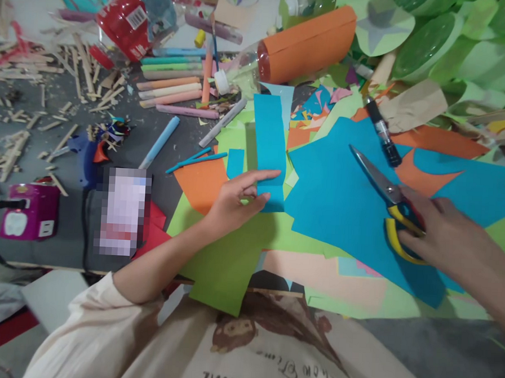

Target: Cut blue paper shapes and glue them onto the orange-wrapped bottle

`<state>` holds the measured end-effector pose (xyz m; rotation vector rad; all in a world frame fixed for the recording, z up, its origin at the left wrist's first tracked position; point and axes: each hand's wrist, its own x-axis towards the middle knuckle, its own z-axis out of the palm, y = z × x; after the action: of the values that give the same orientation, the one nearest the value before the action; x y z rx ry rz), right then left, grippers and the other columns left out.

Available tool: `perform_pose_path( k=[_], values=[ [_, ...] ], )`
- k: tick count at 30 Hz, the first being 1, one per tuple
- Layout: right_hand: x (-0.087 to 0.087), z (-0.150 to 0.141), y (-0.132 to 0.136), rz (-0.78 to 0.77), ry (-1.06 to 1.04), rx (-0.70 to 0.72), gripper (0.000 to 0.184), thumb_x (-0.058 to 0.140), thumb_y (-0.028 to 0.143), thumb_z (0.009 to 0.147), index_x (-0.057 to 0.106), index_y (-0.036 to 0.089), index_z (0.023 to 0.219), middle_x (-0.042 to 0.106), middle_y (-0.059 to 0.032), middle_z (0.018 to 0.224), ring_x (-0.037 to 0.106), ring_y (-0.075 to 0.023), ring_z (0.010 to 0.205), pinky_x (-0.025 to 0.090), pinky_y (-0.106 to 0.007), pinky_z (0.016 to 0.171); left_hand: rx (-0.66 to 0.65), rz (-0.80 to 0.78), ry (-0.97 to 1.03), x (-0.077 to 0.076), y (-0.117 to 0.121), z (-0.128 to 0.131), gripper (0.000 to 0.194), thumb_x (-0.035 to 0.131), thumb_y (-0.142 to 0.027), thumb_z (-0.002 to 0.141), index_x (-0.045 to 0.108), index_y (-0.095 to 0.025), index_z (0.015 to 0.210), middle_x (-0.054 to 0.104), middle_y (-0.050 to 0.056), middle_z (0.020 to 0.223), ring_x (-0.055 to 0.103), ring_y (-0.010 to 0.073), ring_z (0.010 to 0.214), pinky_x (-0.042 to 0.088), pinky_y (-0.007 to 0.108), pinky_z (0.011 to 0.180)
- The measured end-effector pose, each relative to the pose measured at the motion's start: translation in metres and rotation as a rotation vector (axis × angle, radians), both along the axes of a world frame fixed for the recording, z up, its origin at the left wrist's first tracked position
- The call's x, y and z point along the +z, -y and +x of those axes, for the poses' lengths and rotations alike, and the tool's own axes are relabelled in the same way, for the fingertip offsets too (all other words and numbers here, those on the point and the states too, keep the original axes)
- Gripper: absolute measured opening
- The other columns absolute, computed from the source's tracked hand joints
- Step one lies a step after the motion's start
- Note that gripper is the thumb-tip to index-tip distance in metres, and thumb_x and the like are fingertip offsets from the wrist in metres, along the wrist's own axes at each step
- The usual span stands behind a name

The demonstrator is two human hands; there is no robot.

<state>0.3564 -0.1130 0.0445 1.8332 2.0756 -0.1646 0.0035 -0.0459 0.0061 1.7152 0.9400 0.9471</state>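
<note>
My left hand (241, 197) rests on the lower end of a blue paper strip (270, 133). Its index finger and thumb are stretched out apart over the strip, and the other fingers are curled. The strip has a crease near my index finger and casts a shadow to its left. In my right hand (440, 232) is a pair of scissors (390, 190) with yellow-and-black handles, blades together and pointing up-left. They are over a large, irregularly cut blue paper sheet (333, 182). A small blue paper piece (236, 163) lies left of the strip.
Green paper (227, 266) and orange paper (197, 180) lie beneath. A black-barrelled tool (382, 131) sits beyond the scissors. An orange-wrapped bottle (308, 45), several markers (171, 86), a phone (123, 210), a blue glue gun (84, 155) and wood scraps surround the work.
</note>
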Motion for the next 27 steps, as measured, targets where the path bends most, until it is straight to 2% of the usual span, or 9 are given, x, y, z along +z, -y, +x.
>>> perform_pose_path(
  k=[4,7,9,10,13,15,18,22,27],
  values=[
    [0.003,-0.007,-0.009,-0.006,-0.089,-0.197,0.046,0.046,0.031,0.084,0.045,0.021,0.129,0.064,-0.0223,0.108,0.063,-0.0353,0.079,0.046,-0.039,0.056,0.007,0.042,-0.054,0.000,-0.001,-0.001,0.031,0.057,-0.036,0.093,0.065,-0.021,0.119,0.055,0.000,0.076,0.037,0.0071,0.054,0.035,0.020,0.051],
    [0.012,-0.010,-0.013,-0.020,-0.149,-0.301,0.040,0.042,0.028,0.082,0.049,0.022,0.121,0.066,-0.0223,0.108,0.065,-0.0354,0.087,0.047,-0.040,0.063,0.014,0.032,-0.054,0.001,0.000,-0.001,0.031,0.058,-0.036,0.093,0.065,-0.021,0.119,0.056,0.000,0.081,0.034,0.0052,0.052,0.035,0.019,0.049],
    [0.020,-0.016,-0.014,-0.047,-0.251,-0.364,0.035,0.042,0.036,0.082,0.050,0.023,0.113,0.067,-0.0207,0.102,0.066,-0.0338,0.085,0.048,-0.040,0.064,0.007,0.018,-0.035,0.002,0.001,-0.001,0.031,0.057,-0.036,0.093,0.064,-0.021,0.120,0.059,0.002,0.089,0.034,0.0042,0.052,0.036,0.018,0.048],
    [0.024,-0.019,-0.015,-0.052,-0.310,-0.372,0.035,0.041,0.048,0.083,0.051,0.024,0.107,0.068,-0.0190,0.096,0.066,-0.0328,0.081,0.049,-0.039,0.062,0.000,0.014,-0.019,0.003,0.001,-0.001,0.031,0.057,-0.037,0.093,0.063,-0.021,0.120,0.060,0.003,0.092,0.034,0.0039,0.052,0.036,0.018,0.048],
    [0.033,-0.031,-0.016,-0.108,-0.420,-0.266,0.069,0.028,0.089,0.073,0.052,0.027,0.092,0.066,-0.0132,0.082,0.063,-0.0283,0.065,0.048,-0.038,0.053,-0.024,0.021,0.024,0.005,0.002,0.001,0.033,0.058,-0.039,0.093,0.062,-0.021,0.121,0.063,0.005,0.097,0.038,0.0040,0.055,0.038,0.017,0.049],
    [0.035,-0.036,-0.016,-0.148,-0.437,-0.166,0.083,0.021,0.098,0.064,0.054,0.027,0.091,0.068,-0.0136,0.089,0.065,-0.0292,0.070,0.051,-0.040,0.054,-0.027,0.031,0.031,0.006,0.002,0.001,0.035,0.057,-0.042,0.093,0.062,-0.020,0.121,0.063,0.006,0.099,0.041,0.0050,0.058,0.039,0.017,0.050],
    [0.034,-0.042,-0.017,-0.149,-0.425,-0.058,0.084,0.019,0.095,0.069,0.058,0.027,0.097,0.069,-0.0151,0.101,0.068,-0.0331,0.087,0.055,-0.043,0.059,-0.030,0.024,0.014,0.005,0.001,0.001,0.038,0.057,-0.046,0.093,0.062,-0.021,0.121,0.064,0.008,0.104,0.042,0.0054,0.058,0.038,0.018,0.049],
    [0.030,-0.048,-0.022,-0.119,-0.350,0.048,0.084,0.013,0.089,0.076,0.061,0.026,0.102,0.069,-0.0142,0.099,0.068,-0.0330,0.084,0.054,-0.042,0.054,-0.078,0.013,0.004,0.002,0.000,0.001,0.039,0.055,-0.046,0.094,0.061,-0.021,0.124,0.066,0.008,0.105,0.043,0.0054,0.058,0.038,0.018,0.050],
    [0.025,-0.057,-0.028,-0.104,-0.332,0.204,0.082,0.013,0.083,0.083,0.062,0.025,0.113,0.070,-0.0145,0.102,0.069,-0.0317,0.083,0.054,-0.040,0.056,-0.157,-0.013,0.006,0.002,0.002,0.002,0.034,0.053,-0.036,0.095,0.061,-0.021,0.125,0.066,0.011,0.119,0.063,0.0146,0.093,0.046,0.018,0.058]
  ],
)
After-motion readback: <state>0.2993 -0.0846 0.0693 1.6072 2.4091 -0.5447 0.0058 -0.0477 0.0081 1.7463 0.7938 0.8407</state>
